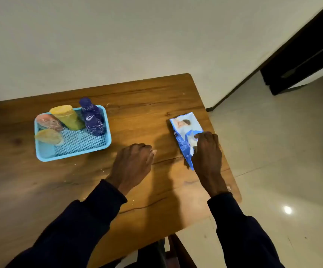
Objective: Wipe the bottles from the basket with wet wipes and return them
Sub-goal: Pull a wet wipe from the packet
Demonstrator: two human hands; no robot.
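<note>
Found the pack (183, 128) flat on the table (147, 97), close to the right edge, long axis running roughly away from the body, near end swung a little rightward. Saw the right hand (208, 149) on top of its near half, fingers (201, 136) curled down and bunched at a pale patch in the middle of the pack (the opening, most likely), apparently pinching there; could not tell whether at a wipe or only at the flap. Saw the left hand (133, 161) low over bare wood between basket (73, 154) and pack, fingers curled under into a fist, nothing plainly held. Counted four bottles (67, 118) in the basket, all toward its far and left sides, the purple bottle (92, 117) at the back right corner, the two leftmost blurred. Judged no bottle taken out yet, and the step in hand to be drawing a wipe up out of the opening. Placed the basket ahead and to the left of the left hand, well apart from the right; reckoned the left hand the nearer for fetching the first bottle, the purple bottle being closest to it.
</note>
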